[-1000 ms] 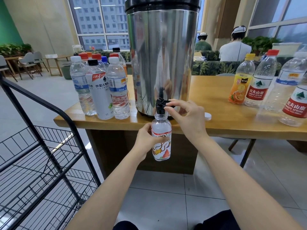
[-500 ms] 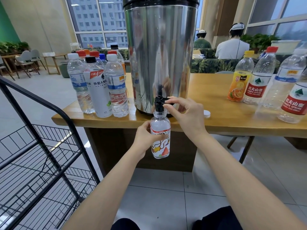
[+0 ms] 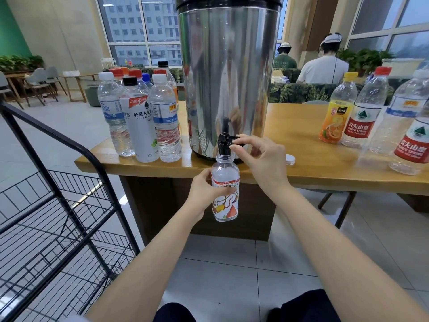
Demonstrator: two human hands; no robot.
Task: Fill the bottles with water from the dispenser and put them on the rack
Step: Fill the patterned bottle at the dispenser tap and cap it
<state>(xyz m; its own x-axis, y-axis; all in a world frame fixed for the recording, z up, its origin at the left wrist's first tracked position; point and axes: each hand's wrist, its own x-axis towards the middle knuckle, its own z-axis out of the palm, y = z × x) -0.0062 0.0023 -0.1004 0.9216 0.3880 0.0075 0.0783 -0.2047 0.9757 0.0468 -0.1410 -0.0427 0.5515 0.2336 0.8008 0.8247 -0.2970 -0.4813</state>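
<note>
1. Small bottle (image 3: pixel 225 196), clear with a cartoon label and no cap, is held upright just below the table edge, its mouth directly under the dispenser's black tap (image 3: pixel 224 142).
2. Black wire rack (image 3: pixel 46 129) stands on the floor at far left, beside the wooden table (image 3: pixel 301 126).
3. A cluster of capped bottles (image 3: pixel 141 122) stands on the table's left end, just left of the dispenser.
4. Left hand (image 3: pixel 202 194) grips the small bottle, fingers curled round its label.
5. Steel dispenser (image 3: pixel 228 77) stands at the table's front edge.
6. Right hand (image 3: pixel 262 161) pinches the tap's lever between thumb and forefinger; the other fingers are loosely curled.
7. A white cap (image 3: pixel 290 158) lies on the table just right of that hand.
8. An orange juice bottle (image 3: pixel 336 112) and red-labelled bottles (image 3: pixel 364 112) stand at the right end.
</note>
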